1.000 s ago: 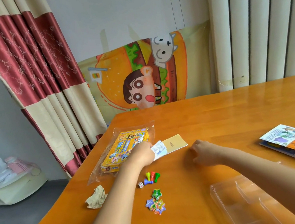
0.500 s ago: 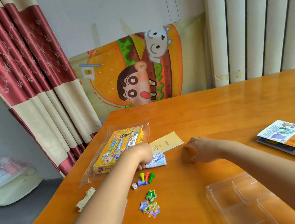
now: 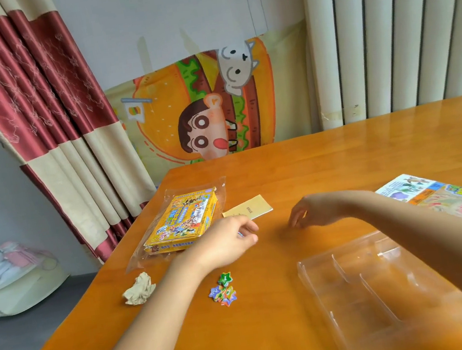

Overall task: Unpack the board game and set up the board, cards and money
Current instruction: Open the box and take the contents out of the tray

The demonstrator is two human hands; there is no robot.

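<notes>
Left hand (image 3: pixel 227 242) reaches forward low over worktop (image 3: pixel 340 159), just beside yellow game box (image 3: pixel 181 221). Fingers curled, blue sliver at tips; cannot tell what, if anything, they grip. Right hand (image 3: pixel 313 212) hovers near worktop, wrist bent, fingers loosely curled downward, nothing visible in them. Yellow card (image 3: pixel 250 207) lies just beyond hands. Folded board (image 3: pixel 441 198) beyond right forearm.
</notes>
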